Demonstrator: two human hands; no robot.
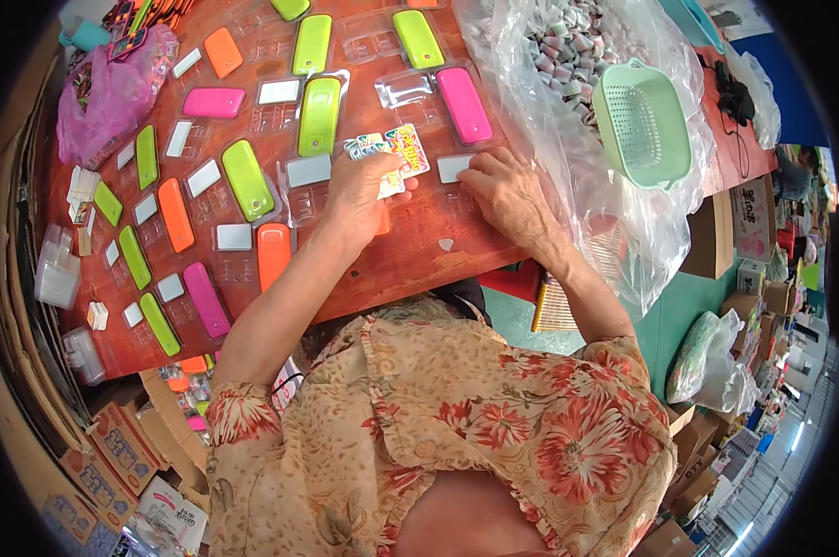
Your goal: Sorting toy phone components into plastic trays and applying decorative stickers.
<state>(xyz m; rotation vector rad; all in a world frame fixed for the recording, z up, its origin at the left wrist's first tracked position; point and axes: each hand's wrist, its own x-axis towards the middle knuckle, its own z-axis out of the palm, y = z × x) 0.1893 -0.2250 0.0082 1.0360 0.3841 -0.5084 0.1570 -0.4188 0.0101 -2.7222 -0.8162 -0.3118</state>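
My left hand (359,190) is closed around a small bunch of colourful printed cards (406,148), which fan out past the thumb. An orange case (383,221) shows partly beneath that hand. Just to the right, my right hand (517,200) has its fingers curled onto the edge of a flat white rectangular piece (453,168), which lies in a clear plastic tray on the table. Its fingertips are partly hidden. Beyond them, a pink case (464,104) sits in its clear tray, and a green case (319,116) lies farther left.
Rows of clear trays with green, orange and pink cases cover the red table (410,265). At right, a mint-green basket (644,125) stands on a clear plastic bag (624,232) of small pieces. A pink bag (113,93) lies far left. Cardboard boxes (707,237) stand beyond the table's right edge.
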